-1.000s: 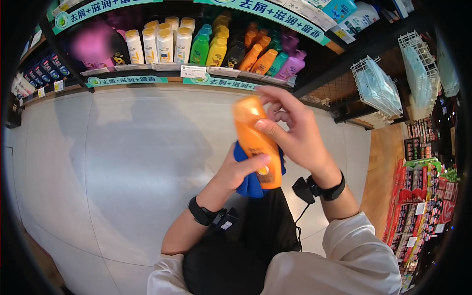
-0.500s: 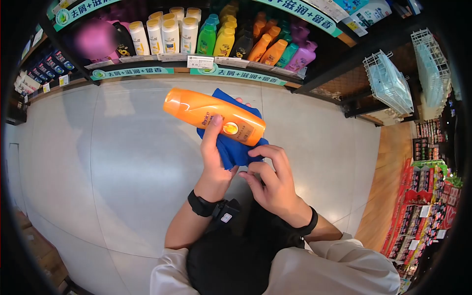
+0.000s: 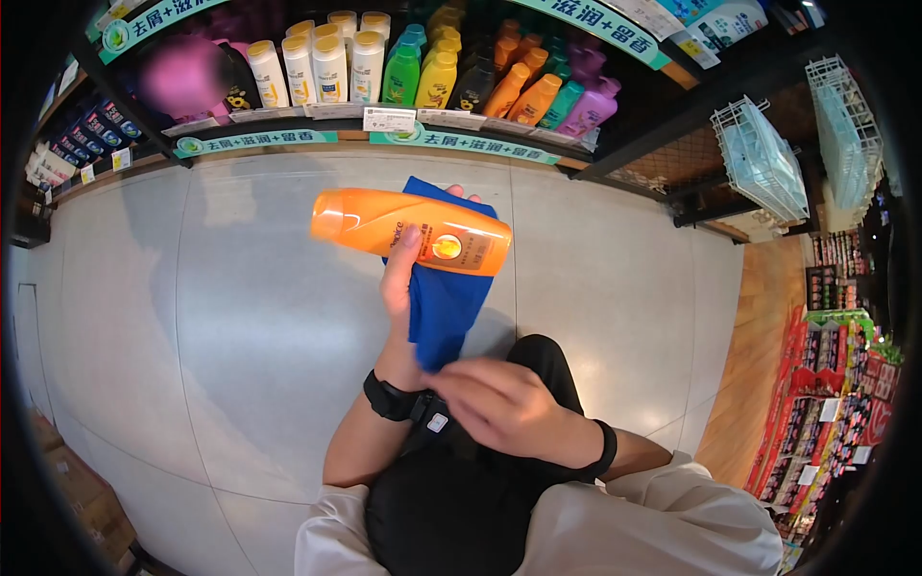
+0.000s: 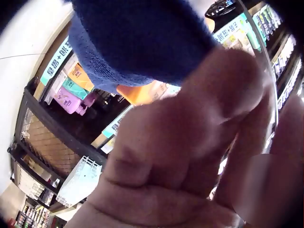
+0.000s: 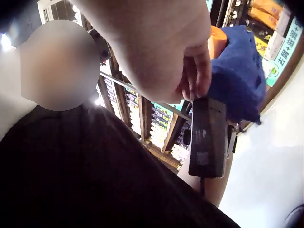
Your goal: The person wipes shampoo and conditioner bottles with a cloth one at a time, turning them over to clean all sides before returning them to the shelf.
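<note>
An orange bottle [image 3: 370, 223] lies on its side, its cap end toward the left, in my left hand [image 3: 399, 288]. The left thumb presses across the bottle's label, and a blue cloth [image 3: 447, 307] is between bottle and palm, hanging down below it. At the cloth's lower tip, my right hand [image 3: 509, 408] pinches the fabric with its fingertips. The left wrist view has the cloth [image 4: 137, 42] over the left hand's fingers [image 4: 190, 118]. From the right wrist, the cloth [image 5: 237, 76] shows beside the right fingers [image 5: 197, 76], with part of the orange bottle [image 5: 217, 42] above.
A shelf at the back holds white bottles [image 3: 329, 72], green, yellow, orange and purple ones [image 3: 589, 108]. Wire baskets [image 3: 759, 158] with pale blue packs hang at the right. Cartons [image 3: 91, 490] stand at the lower left. Grey floor tiles [image 3: 279, 307] lie below the hands.
The bottle has swung from near upright to lying sideways toward the left. My right hand has dropped from beside the bottle to the cloth's lower end, and the cloth now hangs stretched downward.
</note>
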Available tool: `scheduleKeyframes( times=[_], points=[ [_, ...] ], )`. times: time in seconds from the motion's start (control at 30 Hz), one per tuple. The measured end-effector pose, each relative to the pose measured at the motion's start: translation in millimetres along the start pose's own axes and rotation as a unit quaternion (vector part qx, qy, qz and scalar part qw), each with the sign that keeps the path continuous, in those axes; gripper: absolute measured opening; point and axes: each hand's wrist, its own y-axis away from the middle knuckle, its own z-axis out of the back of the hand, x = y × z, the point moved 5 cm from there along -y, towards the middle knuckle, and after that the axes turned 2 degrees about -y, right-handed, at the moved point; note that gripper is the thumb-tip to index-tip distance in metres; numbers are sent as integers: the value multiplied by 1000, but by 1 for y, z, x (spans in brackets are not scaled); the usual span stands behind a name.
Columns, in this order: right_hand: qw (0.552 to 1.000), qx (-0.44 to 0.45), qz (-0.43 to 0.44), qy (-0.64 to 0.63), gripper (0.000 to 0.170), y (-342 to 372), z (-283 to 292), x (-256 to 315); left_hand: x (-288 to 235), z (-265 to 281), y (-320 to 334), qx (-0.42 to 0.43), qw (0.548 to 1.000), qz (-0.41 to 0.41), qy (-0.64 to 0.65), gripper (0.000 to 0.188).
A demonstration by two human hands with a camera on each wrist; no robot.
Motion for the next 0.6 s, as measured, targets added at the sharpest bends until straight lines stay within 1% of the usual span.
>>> scheduleKeyframes(
  times=[0.03, 0.1, 0.13, 0.2, 0.23, 0.3, 0.33, 0.37, 0.4, 0.43, 0.47, 0.5, 0.53, 0.57, 0.6],
  points=[
    [1000, 0, 0, 0, 31, -1, 2, 0, 0, -4, 1, -2, 1000, -11, -2, 51],
    [996, -73, 25, 41, 32, -11, 19, 1, -3, -4, 1, -4, 1000, -22, -6, 51],
    [987, -132, 18, 94, 36, -11, 31, -5, -2, -2, 1, 11, 1000, -5, -5, 52],
    [963, -212, -55, 154, 45, -21, 55, -18, 0, 1, 3, 28, 999, 16, -4, 53],
    [962, -215, -57, 156, 45, -27, 58, -25, 0, 4, 5, 15, 999, 27, -10, 54],
    [972, -152, -131, 125, 51, -33, 51, -48, 2, 2, 8, 9, 999, 37, -16, 58],
    [971, -154, -133, 126, 51, -30, 45, -53, 0, 3, 8, 10, 999, 40, -17, 58],
    [965, -184, -183, 41, 51, -25, 40, -64, -1, 6, 8, 2, 997, 78, 22, 59],
    [949, -211, -231, -45, 50, -21, 36, -72, -1, 6, 8, -6, 992, 115, 60, 60],
    [926, -221, -269, -148, 48, -18, 33, -76, 0, 8, 8, -50, 991, 119, 37, 65],
    [925, -222, -270, -148, 48, -19, 33, -73, 1, 7, 10, -51, 991, 120, 36, 65],
    [906, -242, -281, -206, 48, -18, 32, -72, -6, 4, 13, -18, 981, 43, -190, 57],
    [882, -261, -290, -263, 47, -17, 30, -72, -12, -2, 16, 18, 913, -36, -406, 49],
    [894, -254, -270, -252, 46, -19, 32, -70, -14, -5, 16, 18, 913, -35, -407, 49],
    [893, -256, -271, -252, 46, -19, 32, -70, -18, -16, 16, 54, 835, -76, -542, 41]
  ],
)
